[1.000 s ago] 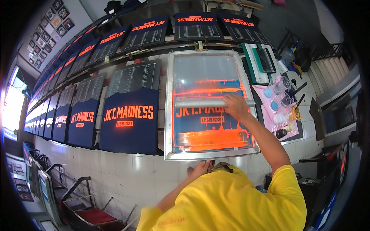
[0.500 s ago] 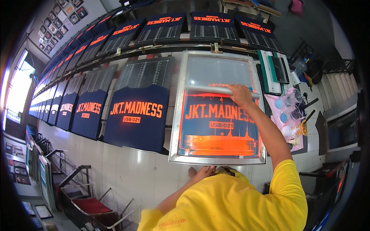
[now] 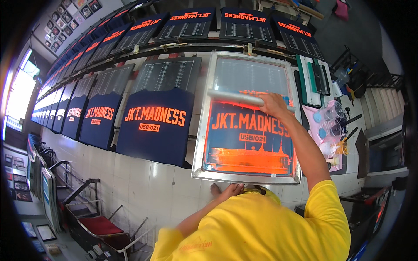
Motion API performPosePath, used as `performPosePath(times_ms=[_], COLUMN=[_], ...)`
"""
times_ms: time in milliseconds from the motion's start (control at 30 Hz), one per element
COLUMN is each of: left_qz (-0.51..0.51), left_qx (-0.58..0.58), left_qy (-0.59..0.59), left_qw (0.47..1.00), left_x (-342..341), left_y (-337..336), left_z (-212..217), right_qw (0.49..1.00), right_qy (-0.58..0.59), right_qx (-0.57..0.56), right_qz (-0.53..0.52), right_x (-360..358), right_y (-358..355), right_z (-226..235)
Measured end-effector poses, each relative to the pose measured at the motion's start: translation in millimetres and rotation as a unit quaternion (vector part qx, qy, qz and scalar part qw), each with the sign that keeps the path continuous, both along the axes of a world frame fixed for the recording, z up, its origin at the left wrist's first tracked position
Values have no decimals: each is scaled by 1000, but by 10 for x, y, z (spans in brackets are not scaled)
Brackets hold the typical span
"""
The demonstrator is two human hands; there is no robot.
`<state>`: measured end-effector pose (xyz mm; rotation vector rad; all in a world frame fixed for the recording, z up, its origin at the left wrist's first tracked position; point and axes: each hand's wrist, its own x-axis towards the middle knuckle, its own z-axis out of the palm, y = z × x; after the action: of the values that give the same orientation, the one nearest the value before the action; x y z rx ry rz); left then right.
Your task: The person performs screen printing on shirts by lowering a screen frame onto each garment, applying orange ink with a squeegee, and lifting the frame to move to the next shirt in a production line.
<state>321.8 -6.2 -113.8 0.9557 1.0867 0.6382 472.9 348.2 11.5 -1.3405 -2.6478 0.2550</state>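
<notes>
A silver-framed printing screen lies over a dark board. Across its upper part is a squeegee with a long silver handle, and my right hand is closed round that handle, right of its middle. Orange ink lies in a thick band along the near end of the mesh, with streaks beneath the squeegee. Block lettering shows through the mesh between them. My left hand is low in front of my body, just off the frame's near edge, fingers curled together. Whatever it may hold is hidden.
Left of the screen, a navy shirt with orange print lies on a board, in a long row of others. A second row runs behind a rail. Squeegees and plastic cups stand right. A red-seated chair is lower left.
The view has shifted slightly. My right hand keeps its grip on the squeegee, whose left end now sits a little higher and more tilted. My left hand stays low by the frame.
</notes>
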Motion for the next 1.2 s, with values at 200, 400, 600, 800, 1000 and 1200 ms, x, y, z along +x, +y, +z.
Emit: performPosePath(times_ms=[200,400,600,800,1000,1200], left_qz=[7,1,29,42,67,28], left_qx=[-1,23,54,33,17,-2], left_qy=[-44,-58,-42,-68,-63,-26], left_qw=[999,998,997,996,996,999], left_x=[2,0,29,51,58,0], left_y=[17,20,-20,-37,-58,-44], left_z=[-90,-184,-280,-375,-272,-168], right_qw=[997,999,997,992,998,995], right_qy=[-44,1,-5,12,2,10], right_qx=[-63,-20,-13,23,12,97], right_qz=[-12,36,77,124,57,-24], right_x=[0,144,257,436,606,689], right_y=[-270,-692,-1253,-1894,-1726,-825], right_z=[110,-28,-83,-96,-40,-152])
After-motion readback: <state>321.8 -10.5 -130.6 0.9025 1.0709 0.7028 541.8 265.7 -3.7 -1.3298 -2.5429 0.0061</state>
